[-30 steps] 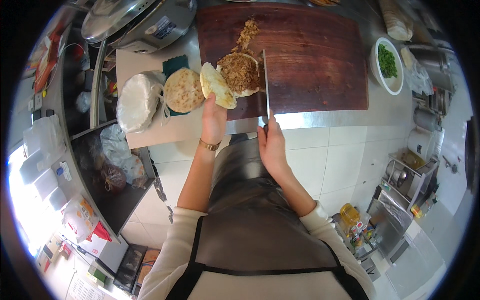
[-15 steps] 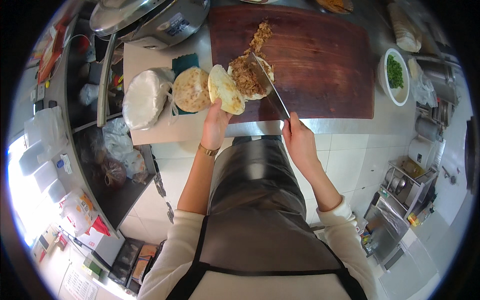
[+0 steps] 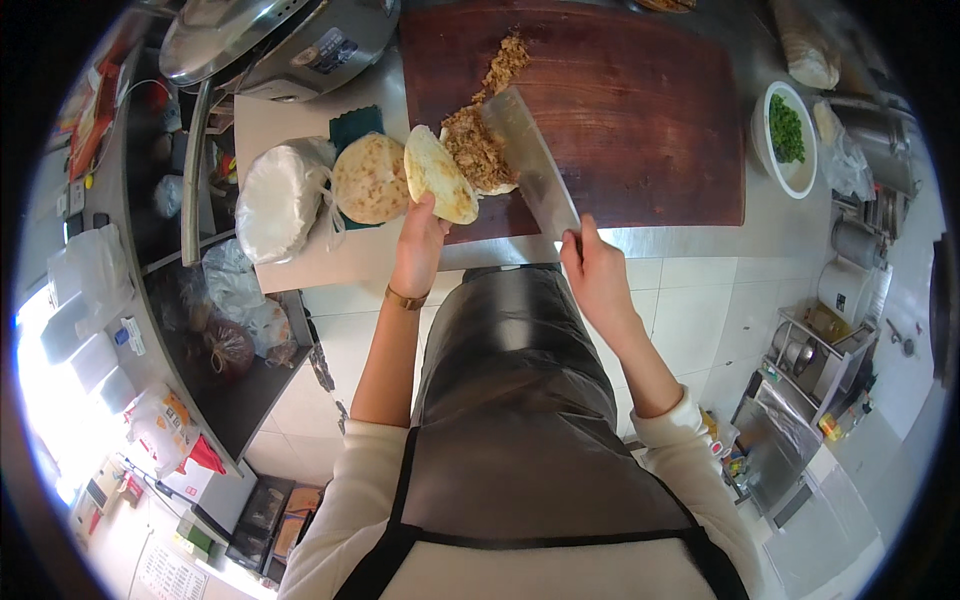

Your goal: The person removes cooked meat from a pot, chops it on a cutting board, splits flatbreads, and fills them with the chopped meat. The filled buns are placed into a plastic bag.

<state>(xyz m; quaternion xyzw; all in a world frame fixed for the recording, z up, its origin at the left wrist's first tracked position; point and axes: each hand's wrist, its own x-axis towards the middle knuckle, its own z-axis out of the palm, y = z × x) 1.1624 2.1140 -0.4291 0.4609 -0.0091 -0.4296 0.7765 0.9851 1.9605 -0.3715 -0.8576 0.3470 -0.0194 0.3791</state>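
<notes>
My left hand point(image 3: 420, 245) is closed on the near edge of a split flatbread point(image 3: 440, 175), held at the left edge of the dark red cutting board point(image 3: 640, 130). Its upper half stands folded back; the other half lies mostly hidden under a mound of chopped, brown, meat-like filling point(image 3: 474, 145). My right hand point(image 3: 598, 275) grips the handle of a cleaver point(image 3: 535, 165). The cleaver's broad face shows, and its blade lies along the right side of the filling. Beyond it, a trail of the same chopped filling point(image 3: 506, 65) runs up the board.
A whole browned flatbread point(image 3: 370, 180) lies on a dark green cloth point(image 3: 357, 123), beside a white plastic-wrapped bundle point(image 3: 280, 200). A metal pot point(image 3: 330, 55) stands far left. To the right sits a white bowl point(image 3: 765, 150) of chopped greens point(image 3: 786, 130).
The cleaver has slid off the filling to its right, and its blade has turned to show more of its face. The filling now looks more heaped. My left hand keeps hold of the flatbread.
</notes>
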